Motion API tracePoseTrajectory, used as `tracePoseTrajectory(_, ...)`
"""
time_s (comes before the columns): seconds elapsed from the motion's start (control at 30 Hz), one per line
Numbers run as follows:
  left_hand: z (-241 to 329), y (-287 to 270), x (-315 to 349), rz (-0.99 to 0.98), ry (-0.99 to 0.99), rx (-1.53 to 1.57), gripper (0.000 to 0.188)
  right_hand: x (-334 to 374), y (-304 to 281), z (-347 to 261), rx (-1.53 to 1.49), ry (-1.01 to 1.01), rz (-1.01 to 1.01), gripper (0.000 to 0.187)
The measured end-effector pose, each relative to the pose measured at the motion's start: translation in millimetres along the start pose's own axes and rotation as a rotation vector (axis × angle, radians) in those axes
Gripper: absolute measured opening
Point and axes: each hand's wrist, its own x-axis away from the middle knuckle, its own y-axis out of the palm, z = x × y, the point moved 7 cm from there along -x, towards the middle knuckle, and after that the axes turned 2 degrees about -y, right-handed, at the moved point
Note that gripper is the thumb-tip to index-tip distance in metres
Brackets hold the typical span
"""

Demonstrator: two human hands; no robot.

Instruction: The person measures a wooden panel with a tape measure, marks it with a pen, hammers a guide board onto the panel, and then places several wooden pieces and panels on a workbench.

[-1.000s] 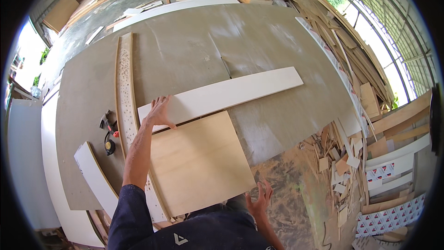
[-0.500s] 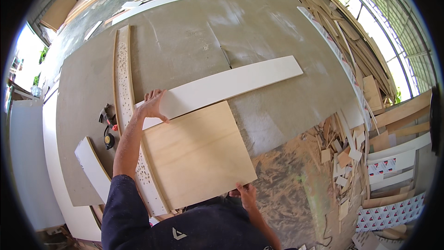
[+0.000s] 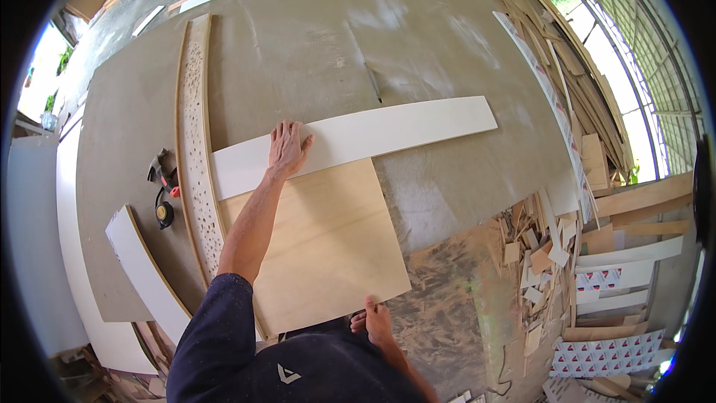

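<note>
A long white board [image 3: 403,123] lies across the work surface, its left end against a white strip with many small holes and wooden edges [image 3: 195,97]. My left hand [image 3: 286,151] rests on the white board, palm down, fingertips at its far edge and thumb apart. Along the board's near side sits a square plywood panel [image 3: 328,239]. At the panel's near right edge my right hand [image 3: 373,322] is closed, thumb at the top edge and fingers curled below. Just beyond the white board lies a slim dark pen-like stick [image 3: 375,86].
A tape measure [image 3: 164,214] and a black tool with a red part [image 3: 160,170] lie left of the holed strip. Nearer is a short white board [image 3: 145,272]. Wood offcuts [image 3: 537,254] pile up at the right, beside the large grey-brown sheet [image 3: 298,52].
My left hand has slid right along the white board, away from its left end and off the plywood's corner. My right hand stays at the panel's near edge. The view has shifted slightly.
</note>
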Motion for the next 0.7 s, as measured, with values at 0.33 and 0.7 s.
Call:
tracePoseTrajectory(0.33,12.4,-6.5,3.0,0.012,0.052,0.02,0.049,-0.5,-7.7,2.6,0.092,-0.023,-0.034,0.06)
tracePoseTrajectory(0.7,18.3,-8.3,4.8,0.053,0.07,-0.037,0.04,9.6,27.5,28.8,0.156,0.169,-0.185,0.062)
